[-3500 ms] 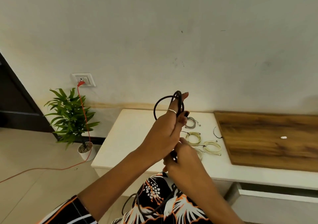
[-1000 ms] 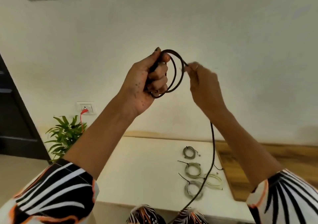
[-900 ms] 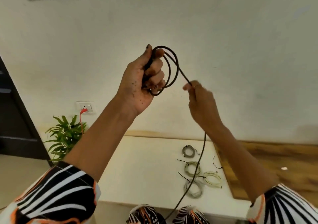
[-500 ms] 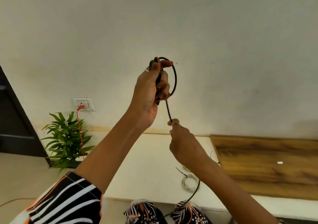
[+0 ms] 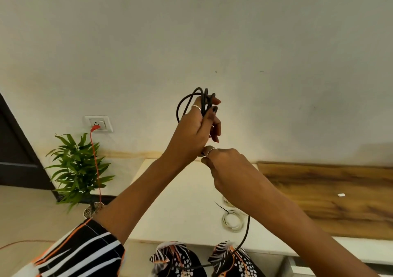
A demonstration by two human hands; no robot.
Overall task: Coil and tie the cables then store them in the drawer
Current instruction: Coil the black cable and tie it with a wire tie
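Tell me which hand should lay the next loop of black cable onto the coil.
Right, most likely. The left hand already grips the coil of black cable, so it is occupied. The right hand sits just below it, seemingly on the loose tail that hangs down, ready to feed it up.

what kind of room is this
Most likely a room in a home: a painted wall with a wall socket, a potted plant on the tiled floor, and a low white cabinet against the wall.
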